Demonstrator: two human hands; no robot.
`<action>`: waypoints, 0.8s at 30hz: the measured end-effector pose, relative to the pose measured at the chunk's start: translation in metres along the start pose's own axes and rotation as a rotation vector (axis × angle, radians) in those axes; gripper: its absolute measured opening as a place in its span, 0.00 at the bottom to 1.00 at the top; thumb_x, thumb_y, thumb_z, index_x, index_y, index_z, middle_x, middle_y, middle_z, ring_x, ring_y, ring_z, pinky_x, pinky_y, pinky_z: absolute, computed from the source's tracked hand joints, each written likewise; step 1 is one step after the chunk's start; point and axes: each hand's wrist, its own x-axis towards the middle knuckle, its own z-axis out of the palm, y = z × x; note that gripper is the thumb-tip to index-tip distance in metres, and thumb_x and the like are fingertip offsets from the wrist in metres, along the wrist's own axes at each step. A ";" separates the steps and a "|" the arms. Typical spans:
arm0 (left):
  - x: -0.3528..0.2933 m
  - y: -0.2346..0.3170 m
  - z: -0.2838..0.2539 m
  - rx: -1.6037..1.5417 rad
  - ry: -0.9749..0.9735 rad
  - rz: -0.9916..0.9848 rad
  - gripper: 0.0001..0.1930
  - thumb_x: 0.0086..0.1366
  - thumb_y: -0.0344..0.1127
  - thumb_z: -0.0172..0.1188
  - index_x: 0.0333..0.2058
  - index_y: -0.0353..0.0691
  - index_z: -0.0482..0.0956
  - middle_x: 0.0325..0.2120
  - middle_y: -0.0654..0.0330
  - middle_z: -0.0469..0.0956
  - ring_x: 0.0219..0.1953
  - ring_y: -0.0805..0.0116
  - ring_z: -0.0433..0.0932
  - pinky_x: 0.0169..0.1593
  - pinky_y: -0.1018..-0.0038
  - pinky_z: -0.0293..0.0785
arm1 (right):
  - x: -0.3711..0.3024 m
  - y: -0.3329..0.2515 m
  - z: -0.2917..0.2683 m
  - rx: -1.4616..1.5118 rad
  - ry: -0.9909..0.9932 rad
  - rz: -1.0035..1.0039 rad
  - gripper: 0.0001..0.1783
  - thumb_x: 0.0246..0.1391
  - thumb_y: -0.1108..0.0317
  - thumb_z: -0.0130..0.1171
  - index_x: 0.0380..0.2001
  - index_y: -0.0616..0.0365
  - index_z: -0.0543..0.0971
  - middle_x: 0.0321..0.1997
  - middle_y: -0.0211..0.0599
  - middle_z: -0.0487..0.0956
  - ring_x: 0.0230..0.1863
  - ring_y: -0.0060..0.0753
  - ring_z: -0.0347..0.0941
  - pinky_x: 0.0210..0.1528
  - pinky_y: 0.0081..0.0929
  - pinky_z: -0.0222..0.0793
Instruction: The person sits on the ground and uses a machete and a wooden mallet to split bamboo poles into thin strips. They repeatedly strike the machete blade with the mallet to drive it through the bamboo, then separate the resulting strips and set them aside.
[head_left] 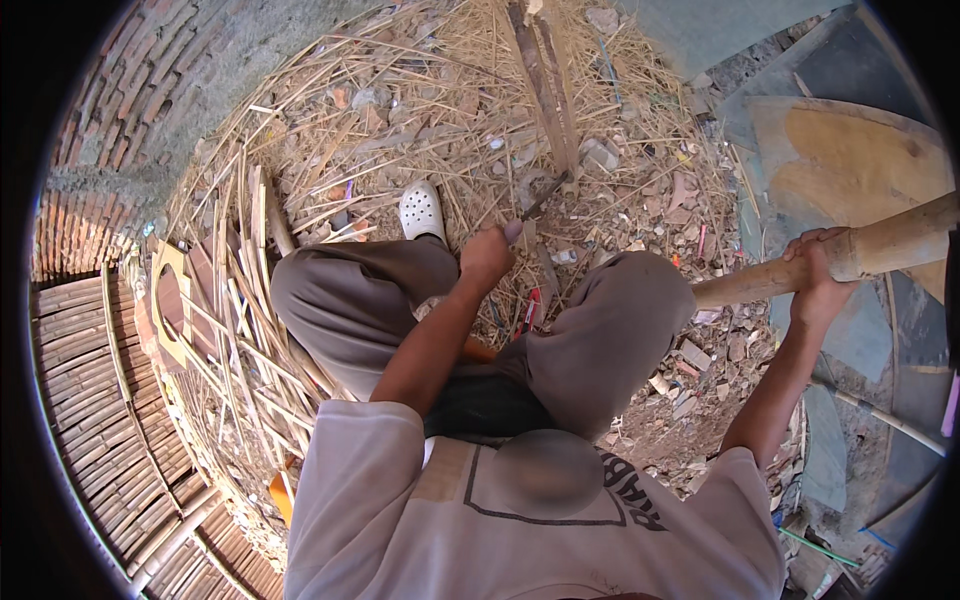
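My left hand (487, 258) is closed round the handle of a knife (545, 198) in front of my knees. Its narrow dark blade points away and to the right, its tip close to the lower end of a split brown piece of wood (548, 95). Out to the right, my right hand (822, 285) grips a thick bamboo pole (890, 240) from below, near a joint. The pole slants down to the left, and its lower end lies by my right knee (640, 300). Whether it touches the knee I cannot tell.
Bamboo strips (260, 350) are heaped on my left, by a slatted bamboo panel (95, 370). Broken bricks (690, 370), shavings and straw litter the ground. A brick wall (150, 90) stands far left; flat sheets (850, 150) lie right. A white clog (422, 210) is on my left foot.
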 end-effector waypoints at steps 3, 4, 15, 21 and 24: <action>0.003 0.019 -0.013 0.035 -0.014 0.044 0.13 0.54 0.33 0.62 0.39 0.34 0.82 0.37 0.44 0.82 0.41 0.48 0.83 0.46 0.59 0.80 | -0.063 0.169 0.012 -0.355 0.177 0.157 0.10 0.42 0.80 0.60 0.32 0.65 0.75 0.24 0.37 0.77 0.25 0.32 0.75 0.33 0.31 0.73; 0.003 0.024 -0.018 0.040 -0.014 0.044 0.13 0.54 0.33 0.63 0.39 0.34 0.82 0.38 0.44 0.83 0.41 0.48 0.83 0.46 0.60 0.80 | -0.096 0.209 0.015 -0.405 -0.177 0.456 0.19 0.43 0.74 0.67 0.40 0.66 0.74 0.33 0.41 0.80 0.34 0.36 0.77 0.40 0.33 0.74; 0.011 -0.030 0.069 -0.124 0.199 0.320 0.17 0.54 0.32 0.60 0.44 0.37 0.79 0.35 0.49 0.81 0.38 0.54 0.82 0.41 0.61 0.77 | -0.048 0.108 -0.063 -0.728 -0.479 0.480 0.19 0.38 0.73 0.61 0.37 0.70 0.78 0.25 0.44 0.79 0.22 0.34 0.77 0.26 0.32 0.71; 0.001 -0.029 0.055 -0.564 0.032 0.047 0.19 0.54 0.30 0.58 0.46 0.35 0.78 0.35 0.49 0.81 0.39 0.56 0.81 0.40 0.62 0.76 | -0.040 0.096 -0.106 -0.427 0.057 0.453 0.09 0.41 0.74 0.60 0.28 0.66 0.74 0.21 0.35 0.75 0.19 0.29 0.72 0.23 0.27 0.67; 0.019 -0.043 0.098 -0.424 -0.051 -0.067 0.18 0.54 0.31 0.58 0.45 0.32 0.77 0.34 0.49 0.80 0.37 0.57 0.79 0.38 0.64 0.75 | -0.111 0.173 -0.122 -0.317 0.226 0.465 0.09 0.42 0.75 0.61 0.28 0.66 0.74 0.23 0.36 0.75 0.22 0.29 0.73 0.25 0.27 0.69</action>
